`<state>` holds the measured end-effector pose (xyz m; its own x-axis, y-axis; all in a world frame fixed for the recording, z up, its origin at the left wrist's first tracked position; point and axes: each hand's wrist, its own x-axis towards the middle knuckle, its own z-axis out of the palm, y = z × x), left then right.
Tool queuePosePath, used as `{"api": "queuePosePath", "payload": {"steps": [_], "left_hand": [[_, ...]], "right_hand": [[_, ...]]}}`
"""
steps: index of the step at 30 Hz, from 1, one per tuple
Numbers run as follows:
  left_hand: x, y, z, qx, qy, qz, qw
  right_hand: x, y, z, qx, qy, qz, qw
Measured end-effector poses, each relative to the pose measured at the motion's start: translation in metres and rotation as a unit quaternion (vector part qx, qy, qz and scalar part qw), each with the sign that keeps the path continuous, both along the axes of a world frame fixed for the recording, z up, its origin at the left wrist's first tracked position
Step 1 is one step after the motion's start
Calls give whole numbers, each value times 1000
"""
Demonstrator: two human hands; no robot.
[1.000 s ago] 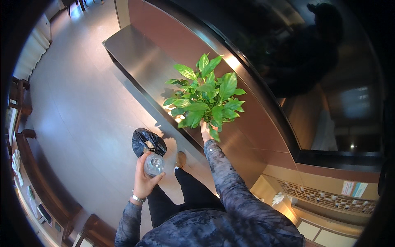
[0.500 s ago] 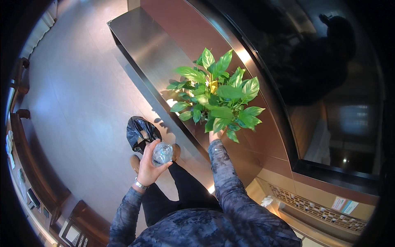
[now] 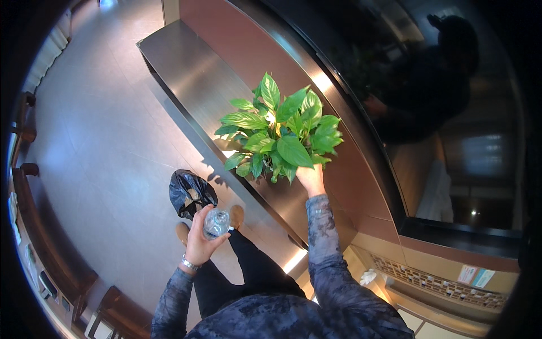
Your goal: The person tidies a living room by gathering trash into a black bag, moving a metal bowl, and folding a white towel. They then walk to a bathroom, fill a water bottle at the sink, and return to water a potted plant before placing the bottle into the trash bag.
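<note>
My left hand (image 3: 202,240) is wrapped round a clear bottle (image 3: 217,222), seen from above and held in front of my legs. A leafy green potted plant (image 3: 280,131) stands on the brown metallic ledge; its pot is hidden under the leaves. At the plant's near right side is my right hand (image 3: 310,179), reaching in among the leaves. Foliage covers its fingers, so whether they grip a leaf or stem does not show.
A black plastic bag (image 3: 191,191) stands on the grey floor by my shoes (image 3: 237,216). The long metallic ledge (image 3: 197,73) runs beneath a large dark screen (image 3: 429,118). Dark wooden furniture (image 3: 51,237) lines the left side.
My right hand has shifted right along the plant's near side, and more of its back now shows. The leaves sit differently around it. My left hand keeps hold of the bottle.
</note>
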<state>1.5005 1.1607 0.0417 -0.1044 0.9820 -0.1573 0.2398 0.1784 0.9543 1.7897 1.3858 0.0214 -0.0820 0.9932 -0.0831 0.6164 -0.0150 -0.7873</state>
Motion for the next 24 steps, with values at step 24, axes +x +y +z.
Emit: {"api": "queuePosePath", "payload": {"steps": [24], "left_hand": [[30, 27, -16, 28, 10, -24, 999]], "right_hand": [[20, 6, 5, 19, 135, -30, 990]]}}
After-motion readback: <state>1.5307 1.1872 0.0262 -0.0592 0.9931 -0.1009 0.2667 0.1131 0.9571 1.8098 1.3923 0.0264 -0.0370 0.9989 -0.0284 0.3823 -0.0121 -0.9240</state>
